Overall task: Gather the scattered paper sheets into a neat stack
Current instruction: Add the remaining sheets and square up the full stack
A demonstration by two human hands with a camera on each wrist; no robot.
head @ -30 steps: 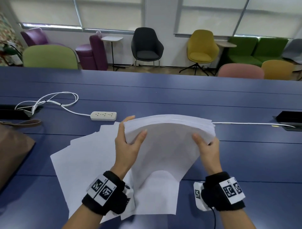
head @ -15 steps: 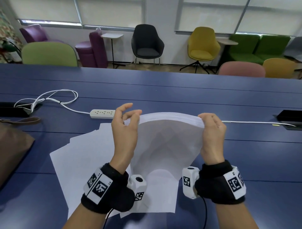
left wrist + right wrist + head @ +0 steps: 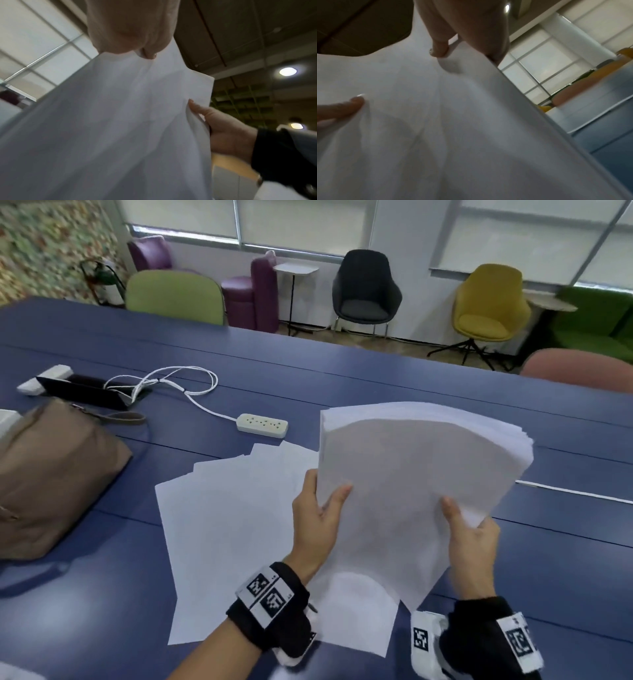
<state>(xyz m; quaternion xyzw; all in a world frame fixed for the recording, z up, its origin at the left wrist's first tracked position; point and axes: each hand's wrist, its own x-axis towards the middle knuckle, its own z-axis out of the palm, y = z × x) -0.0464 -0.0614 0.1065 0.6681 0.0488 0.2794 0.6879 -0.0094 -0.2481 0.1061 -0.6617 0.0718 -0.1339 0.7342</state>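
Paper stack (image 3: pixel 411 474), thick and bowed, is held above the blue worktop (image 3: pixel 342 378) by both hands. Left hand (image 3: pixel 317 525) grips its left edge, thumb on the near face and fingers curled behind the sheets. Right hand (image 3: pixel 472 542) pinches the stack's lower right corner, thumb on top; the left wrist view shows that hand's fingers (image 3: pixel 202 108) wrapped round the edge. Loose sheets (image 3: pixel 233 525) lie fanned and overlapping flat on the worktop, left of and beneath the stack. Beyond the loose sheets, left of the stack, sits a white power strip (image 3: pixel 262 425) with its cord looped away. A brown bag (image 3: pixel 51 474) rests well to the left of the loose sheets.
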